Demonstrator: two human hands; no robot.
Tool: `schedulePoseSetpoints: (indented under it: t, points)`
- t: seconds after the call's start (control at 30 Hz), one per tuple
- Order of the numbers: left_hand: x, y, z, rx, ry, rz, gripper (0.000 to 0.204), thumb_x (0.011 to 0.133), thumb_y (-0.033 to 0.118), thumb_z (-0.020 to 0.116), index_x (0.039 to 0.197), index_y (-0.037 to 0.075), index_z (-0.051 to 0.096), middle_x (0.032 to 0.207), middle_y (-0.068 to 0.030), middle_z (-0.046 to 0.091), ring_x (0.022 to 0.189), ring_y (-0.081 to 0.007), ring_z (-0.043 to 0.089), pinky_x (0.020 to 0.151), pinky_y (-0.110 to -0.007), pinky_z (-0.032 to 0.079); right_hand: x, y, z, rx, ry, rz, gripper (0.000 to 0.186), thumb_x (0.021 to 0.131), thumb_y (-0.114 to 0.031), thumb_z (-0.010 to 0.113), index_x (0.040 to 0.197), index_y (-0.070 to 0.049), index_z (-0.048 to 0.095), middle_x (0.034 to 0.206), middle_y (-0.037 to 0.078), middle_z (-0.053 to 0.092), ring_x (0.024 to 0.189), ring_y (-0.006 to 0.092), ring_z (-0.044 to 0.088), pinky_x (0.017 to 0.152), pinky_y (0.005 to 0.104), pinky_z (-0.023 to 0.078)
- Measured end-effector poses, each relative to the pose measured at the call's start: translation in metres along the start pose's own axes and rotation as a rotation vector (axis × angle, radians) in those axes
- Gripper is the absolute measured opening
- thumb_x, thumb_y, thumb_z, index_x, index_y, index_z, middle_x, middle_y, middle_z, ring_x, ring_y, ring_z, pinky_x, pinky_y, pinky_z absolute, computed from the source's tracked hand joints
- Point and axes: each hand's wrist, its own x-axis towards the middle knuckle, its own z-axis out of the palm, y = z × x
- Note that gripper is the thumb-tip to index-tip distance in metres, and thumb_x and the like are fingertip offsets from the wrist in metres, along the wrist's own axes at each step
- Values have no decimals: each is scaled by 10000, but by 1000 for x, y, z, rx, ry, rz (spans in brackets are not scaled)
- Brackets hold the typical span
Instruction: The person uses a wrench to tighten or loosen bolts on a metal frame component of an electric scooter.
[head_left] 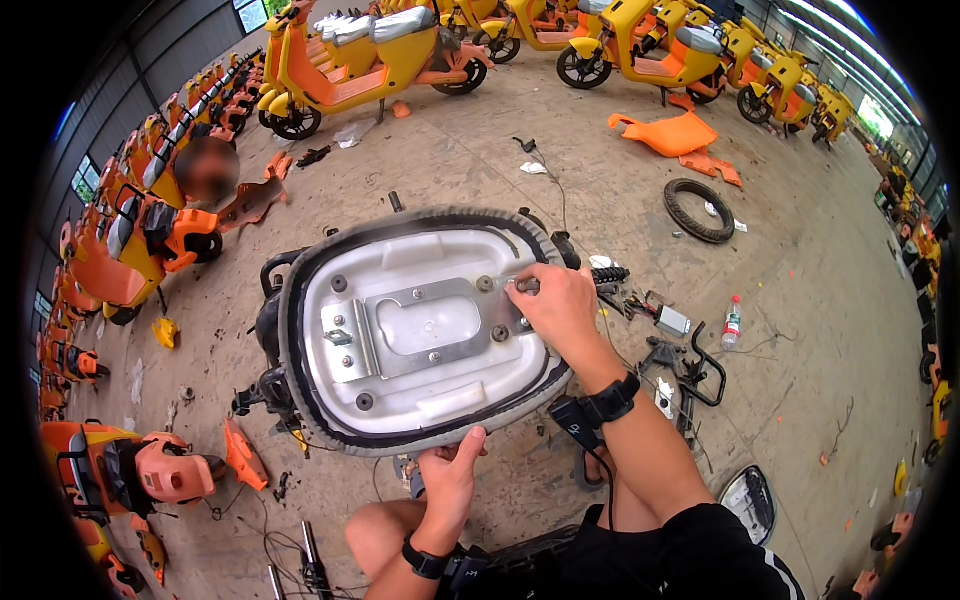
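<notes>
A scooter seat (430, 404) lies upside down in front of me, its white plastic base facing up inside a dark padded rim. A silver metal bracket (385, 362) with a wide cut-out is fixed along the base, with nuts and dark rubber feet around it. My right hand (562, 305) reaches over the seat's right end, its fingers pinching a small metal cylinder (527, 286) at the bracket's right end. The cylinder's lower end is partly hidden by the fingers. My left hand (450, 478) grips the seat's near edge, thumb against the rim and fingers underneath.
Black scooter parts stick out beneath the seat. On the floor to the right lie a tyre (700, 211), a plastic bottle (733, 322), a silver box (672, 320) and a black tubular frame (708, 368). Orange panels (668, 133) lie farther off. Rows of yellow-orange scooters (350, 85) stand around.
</notes>
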Motion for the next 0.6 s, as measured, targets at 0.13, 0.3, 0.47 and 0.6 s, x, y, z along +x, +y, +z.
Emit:
schedulePoseSetpoints:
  t: [0.13, 0.3, 0.47, 0.6]
  points:
    - [0, -1, -1, -5, 0, 0, 258, 871, 153, 714, 1031, -37, 644, 950, -62, 653, 782, -133, 588, 684, -299, 502, -1, -2, -2, 15, -12, -11, 194, 788, -291, 707, 863, -119, 753, 748, 105, 697, 714, 265, 641, 765, 374, 361]
    - [0, -1, -1, -2, 5, -9, 253, 869, 146, 717, 1028, -37, 644, 949, -60, 652, 779, -130, 584, 681, -299, 500, -1, -5, -5, 3, -32, 1, 198, 799, -301, 702, 864, -122, 753, 744, 102, 699, 705, 267, 640, 763, 375, 359]
    - [0, 0, 1, -17, -1, -2, 250, 869, 141, 717, 1032, -33, 643, 951, -58, 652, 788, -129, 581, 681, -298, 497, 0, 0, 0, 13, -5, -3, 204, 807, -311, 697, 866, -123, 754, 736, 101, 697, 702, 268, 639, 761, 375, 359]
    - [0, 0, 0, -15, 2, -2, 252, 869, 140, 716, 1041, -28, 641, 956, -56, 652, 796, -129, 581, 683, -297, 496, 0, -4, -1, 3, 15, -2, 197, 811, -308, 700, 855, -124, 752, 734, 102, 696, 691, 271, 633, 756, 377, 362]
